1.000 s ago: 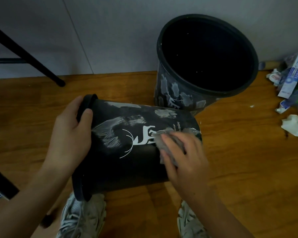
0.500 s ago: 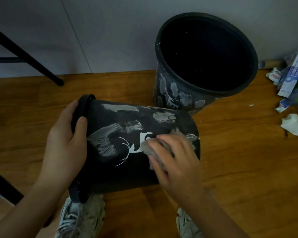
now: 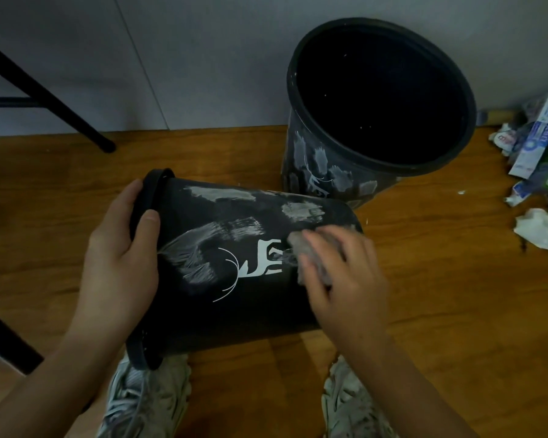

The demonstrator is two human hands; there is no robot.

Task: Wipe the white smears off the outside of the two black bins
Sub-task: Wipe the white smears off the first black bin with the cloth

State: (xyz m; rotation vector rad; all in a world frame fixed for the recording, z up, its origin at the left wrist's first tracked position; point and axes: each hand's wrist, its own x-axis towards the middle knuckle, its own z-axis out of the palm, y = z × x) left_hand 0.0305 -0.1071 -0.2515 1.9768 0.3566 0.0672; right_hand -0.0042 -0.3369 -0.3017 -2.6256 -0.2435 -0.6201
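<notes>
Here I watched two bare hands working on a black plastic bin (image 3: 234, 311) lying on its side above the wooden floor (image 3: 456, 311).

The left hand (image 3: 121, 263) gripped the bin's rim, thumb curled over its edge. The right hand (image 3: 339, 273) pressed a crumpled grey wipe (image 3: 298, 251) against the wall beside the white deer print (image 3: 260, 257), fingers bent over it. White smears (image 3: 203, 248) streaked the upper wall. A second smeared black round bin (image 3: 323, 175) stood upright just behind, by the grey wall (image 3: 203, 58).
</notes>
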